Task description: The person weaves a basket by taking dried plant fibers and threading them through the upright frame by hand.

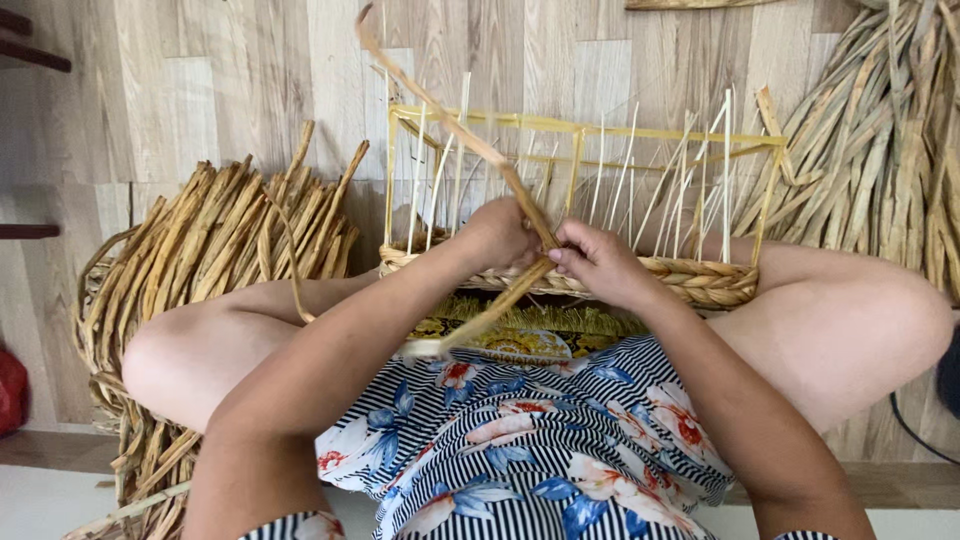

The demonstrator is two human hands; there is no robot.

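Observation:
A half-woven basket [700, 282] rests between my knees: a yellow wire frame [600, 130] with thin upright stakes and a braided straw band along its near bottom edge. My left hand [497, 238] and my right hand [597, 262] meet at the middle of that band. Both pinch one long tan straw strand [440, 115]. It rises up and to the left above the frame, and its lower end trails down toward my lap. My fingertips are partly hidden by the strand and the braid.
A pile of dried straw stalks [215, 245] lies on the wooden floor at my left. Another bundle of dried straw [885, 150] fans out at the upper right. A red object [12, 390] shows at the left edge. A dark cable [915, 435] runs by my right knee.

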